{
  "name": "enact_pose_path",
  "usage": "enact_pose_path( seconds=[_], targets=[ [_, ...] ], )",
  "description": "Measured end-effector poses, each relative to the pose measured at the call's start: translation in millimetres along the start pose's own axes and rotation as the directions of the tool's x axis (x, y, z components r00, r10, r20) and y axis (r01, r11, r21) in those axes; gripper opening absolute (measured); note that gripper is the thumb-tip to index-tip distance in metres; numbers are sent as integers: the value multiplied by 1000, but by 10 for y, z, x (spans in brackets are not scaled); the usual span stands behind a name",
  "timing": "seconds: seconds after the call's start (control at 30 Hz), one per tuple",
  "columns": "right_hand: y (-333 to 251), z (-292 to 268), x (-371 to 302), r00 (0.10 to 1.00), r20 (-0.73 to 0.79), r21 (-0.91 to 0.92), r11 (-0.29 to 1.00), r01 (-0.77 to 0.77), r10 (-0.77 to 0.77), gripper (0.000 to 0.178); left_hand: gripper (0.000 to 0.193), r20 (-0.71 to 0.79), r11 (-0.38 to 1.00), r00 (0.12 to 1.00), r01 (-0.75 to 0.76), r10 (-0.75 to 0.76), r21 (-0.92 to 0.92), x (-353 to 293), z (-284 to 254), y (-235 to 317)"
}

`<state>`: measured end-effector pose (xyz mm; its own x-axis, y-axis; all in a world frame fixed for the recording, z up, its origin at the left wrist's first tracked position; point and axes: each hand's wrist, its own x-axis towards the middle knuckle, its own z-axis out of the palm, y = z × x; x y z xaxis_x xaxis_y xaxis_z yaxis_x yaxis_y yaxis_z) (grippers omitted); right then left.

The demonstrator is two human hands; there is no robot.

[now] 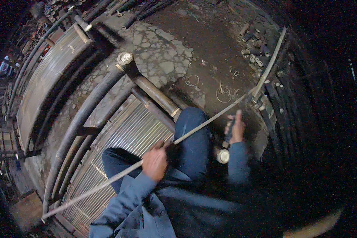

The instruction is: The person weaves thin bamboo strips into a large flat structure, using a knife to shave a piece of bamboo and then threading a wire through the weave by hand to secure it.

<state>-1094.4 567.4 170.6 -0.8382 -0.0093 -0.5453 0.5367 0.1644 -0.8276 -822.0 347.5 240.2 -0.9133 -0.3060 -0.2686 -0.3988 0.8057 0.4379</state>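
The floor [210, 35] is big and brown, with a patch of flat, broken stones [162, 55] in it. The sides of the room are very dark. On the left is a long bench [51, 75] with a smooth top. Under the person's knees [192, 139] is a nearer bench [125, 131] made of thin, shiny slats in rows.

A long, thin, pale strip [210, 120] slants over the knees, from low on the left to high on the right. It looks smooth and nearly straight, like a skinny stick. Near its top end is another pale piece [271, 61]; I can't tell if they join.

Short, round tubes [256, 59] lie in a heap. The left hand [155, 160] is wrapped around the strip. The right hand [237, 129] is blurry and apart from the strip, beside a dark thing [228, 137]; I can't tell if it grips that.
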Motion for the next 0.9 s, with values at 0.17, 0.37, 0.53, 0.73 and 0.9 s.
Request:
enact_pose_path(
  seconds=[0.17, 0.37, 0.53, 0.73, 0.9],
  targets=[
    [29, 416, -5, 994, -51, 245, 964, 104, -95, 23, 27, -119, 993, 989, -92, 83, -79, 434, 174, 111],
    [-196, 66, 285, 999, -5, 373, 927, 43, -44, 21, 29, 10, 950, 998, -60, 66, -307, 54, 128, -538],
    [-376, 121, 255, 966, -107, 76, 967, 243, -235, 26, 31, -165, 881, 985, -127, 57, -455, 60, 217, -433],
    [281, 384, -422, 870, 116, -406, 776, 482, -480, 47, 12, -194, 977, 980, -81, 42, -198, 465, 283, 130],
    [250, 434, -1041, 809, 381, -627, 518, 582, -449, 35, 18, -103, 981, 995, -30, 11, -191, 743, 234, 446]
  ],
)
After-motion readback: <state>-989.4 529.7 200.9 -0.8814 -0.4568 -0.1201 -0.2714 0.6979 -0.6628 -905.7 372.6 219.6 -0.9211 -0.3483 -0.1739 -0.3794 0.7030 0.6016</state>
